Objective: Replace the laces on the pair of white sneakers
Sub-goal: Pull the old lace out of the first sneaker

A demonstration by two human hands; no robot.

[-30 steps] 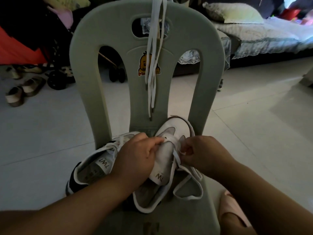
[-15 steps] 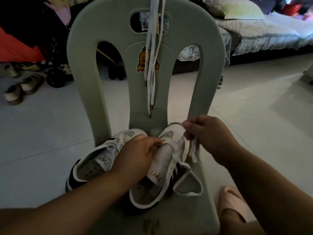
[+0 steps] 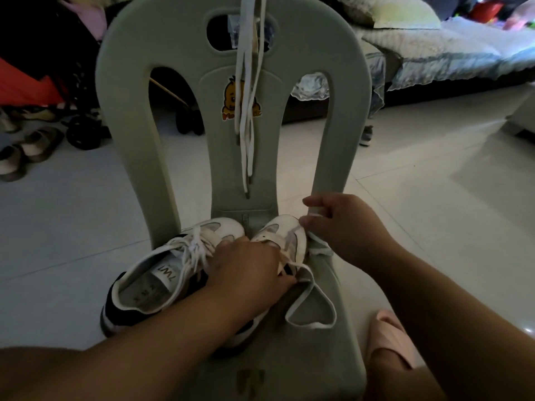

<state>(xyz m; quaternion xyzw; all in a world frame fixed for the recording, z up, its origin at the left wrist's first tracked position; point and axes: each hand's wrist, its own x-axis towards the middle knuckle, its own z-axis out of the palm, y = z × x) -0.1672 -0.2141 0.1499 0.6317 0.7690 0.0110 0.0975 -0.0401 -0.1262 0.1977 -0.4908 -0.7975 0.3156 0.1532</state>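
Two white sneakers lie on the seat of a pale green plastic chair. The left sneaker is still laced, its tongue label showing. My left hand grips the middle of the right sneaker, covering most of it. My right hand pinches that shoe's white lace just right of the toe; the slack lace loops over the seat. Spare white laces hang down over the chair back.
A foot in a pink slipper stands by the chair's right side. Sandals and dark clutter sit on the tiled floor at far left. A bed with a pillow fills the upper right.
My right hand has drawn the lace out from the shoe, up and to the right. My left hand has slid over the right sneaker's middle and holds it down.
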